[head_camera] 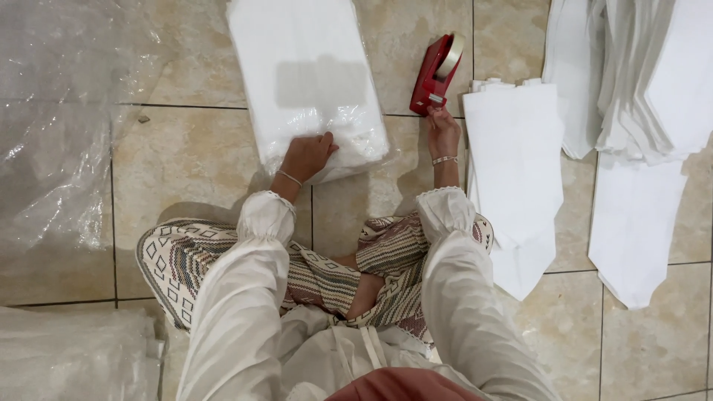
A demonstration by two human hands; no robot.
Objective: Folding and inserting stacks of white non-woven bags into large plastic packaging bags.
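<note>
light: bright, even | glare: plastic sheet (pixel 52 141) | shadows: soft, by hands | focus: slightly soft

She sits cross-legged on the floor, both arms stretched forward and down in loose white sleeves gathered at the wrists. The left hand (pixel 306 156) lies palm-down, fingers spread and curled over the near edge of the white plastic-wrapped bundle (pixel 308 78), a thin bangle at its wrist. The right hand (pixel 443 132) reaches just right of that bundle, fingers pinched closed at the base of a red tape dispenser (pixel 437 73), wrist bent slightly upward, a beaded bracelet around it.
</note>
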